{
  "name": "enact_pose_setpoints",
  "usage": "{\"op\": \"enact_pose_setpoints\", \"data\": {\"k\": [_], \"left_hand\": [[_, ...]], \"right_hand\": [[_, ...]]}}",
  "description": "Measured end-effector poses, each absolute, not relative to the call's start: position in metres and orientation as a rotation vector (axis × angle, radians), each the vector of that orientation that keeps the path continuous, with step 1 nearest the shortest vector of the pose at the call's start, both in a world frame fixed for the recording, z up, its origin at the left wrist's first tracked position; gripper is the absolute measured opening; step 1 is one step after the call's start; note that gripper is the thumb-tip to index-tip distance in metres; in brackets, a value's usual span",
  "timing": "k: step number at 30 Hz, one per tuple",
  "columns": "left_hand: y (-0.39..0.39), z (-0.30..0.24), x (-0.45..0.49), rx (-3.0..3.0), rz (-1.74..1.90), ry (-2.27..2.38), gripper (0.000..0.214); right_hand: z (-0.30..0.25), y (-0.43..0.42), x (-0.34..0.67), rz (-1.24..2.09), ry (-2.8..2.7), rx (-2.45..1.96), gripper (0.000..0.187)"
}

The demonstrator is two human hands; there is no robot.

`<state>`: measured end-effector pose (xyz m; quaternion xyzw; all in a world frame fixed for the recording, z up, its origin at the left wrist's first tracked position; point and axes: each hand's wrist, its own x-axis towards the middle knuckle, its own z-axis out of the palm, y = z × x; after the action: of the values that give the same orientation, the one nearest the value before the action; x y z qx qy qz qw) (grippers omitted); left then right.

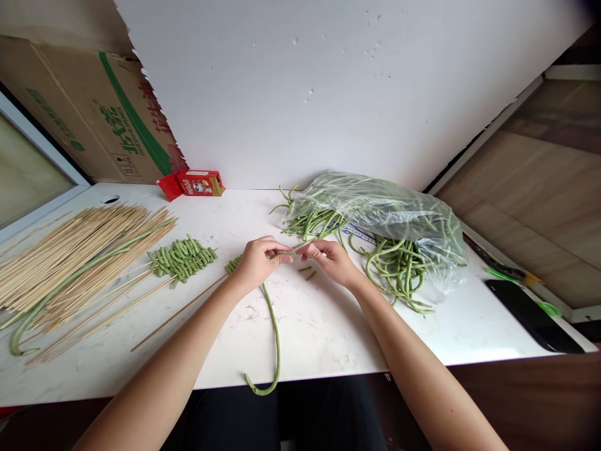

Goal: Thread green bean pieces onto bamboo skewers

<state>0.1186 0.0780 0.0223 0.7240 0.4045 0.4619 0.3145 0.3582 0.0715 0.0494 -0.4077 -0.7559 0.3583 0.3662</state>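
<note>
My left hand (257,260) is closed on a long green bean (275,341) whose free end trails down and curls past the front edge of the white table (319,332). My right hand (328,258) pinches the bean's other end just to the right, fingertips almost touching the left hand's. A bamboo skewer (178,311) loaded with bean pieces runs under my left hand. A finished skewer of folded bean pieces (182,257) lies to the left. Small bean bits (308,272) lie under my right hand.
A large pile of bamboo skewers (70,263) with a loose bean across it lies at the left. A plastic bag of long beans (375,219) sits at the right. A black knife (533,316) lies at the far right. A red box (200,183) and a cardboard carton (94,113) stand at the back.
</note>
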Motion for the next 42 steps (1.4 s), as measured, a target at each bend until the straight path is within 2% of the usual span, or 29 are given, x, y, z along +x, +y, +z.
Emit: {"op": "enact_pose_setpoints", "data": {"k": [6,16,26,34,38,42], "left_hand": [[0.068,0.031,0.125,1.862,1.224,1.071,0.030],[0.066,0.037,0.124,1.822,1.237,1.147,0.033],[0.061,0.043,0.126,1.840,1.220,1.090,0.024],[0.059,0.044,0.128,1.922,1.190,1.019,0.017],[0.057,0.044,0.128,2.028,1.201,0.993,0.009],[0.055,0.046,0.129,2.075,1.195,0.963,0.014]], "right_hand": [[0.044,0.065,0.347,1.094,-1.891,-0.998,0.045],[0.046,0.072,0.353,1.037,-1.660,-1.051,0.044],[0.041,0.069,0.348,1.013,-1.729,-0.998,0.038],[0.045,0.067,0.347,0.978,-1.775,-0.937,0.037],[0.046,0.067,0.345,0.900,-1.843,-0.928,0.043],[0.040,0.070,0.344,0.954,-1.853,-0.892,0.050]]}}
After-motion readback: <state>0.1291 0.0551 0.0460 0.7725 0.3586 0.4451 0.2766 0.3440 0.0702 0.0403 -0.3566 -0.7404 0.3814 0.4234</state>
